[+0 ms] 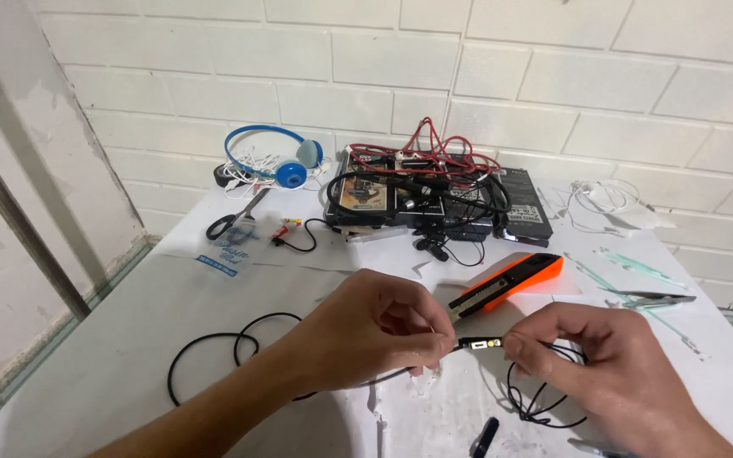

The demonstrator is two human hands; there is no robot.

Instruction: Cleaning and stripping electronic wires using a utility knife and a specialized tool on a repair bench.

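Low centre of frame: a small metal-and-black inline piece on a thin black cable, held in the air just above the table. My left hand pinches the cable right at the piece's left end, fingertips together on it, so the part cannot twist. My right hand pinches the other end, thumb and forefinger closed on it, with the spare cable bunched in a loose loop under the palm to keep it out of the way. Holding from both ends leaves the middle of the piece bare and facing me.

The rest of the cable trails left from under my left wrist and lies in two slack loops on the white tabletop, lower left of frame.

Just behind my fingers, centre frame, an orange utility knife lies angled, tip toward my left hand, close enough to grab. Its blade state I cannot tell.

Further out: black-handled scissors at left centre, blue headphones upper left against the tiled wall. Upper centre, a stack of dark flat devices draped in red and black wires. At right, pale green strips and a white cord. A small dark object sits at the bottom edge, too cut off to identify.
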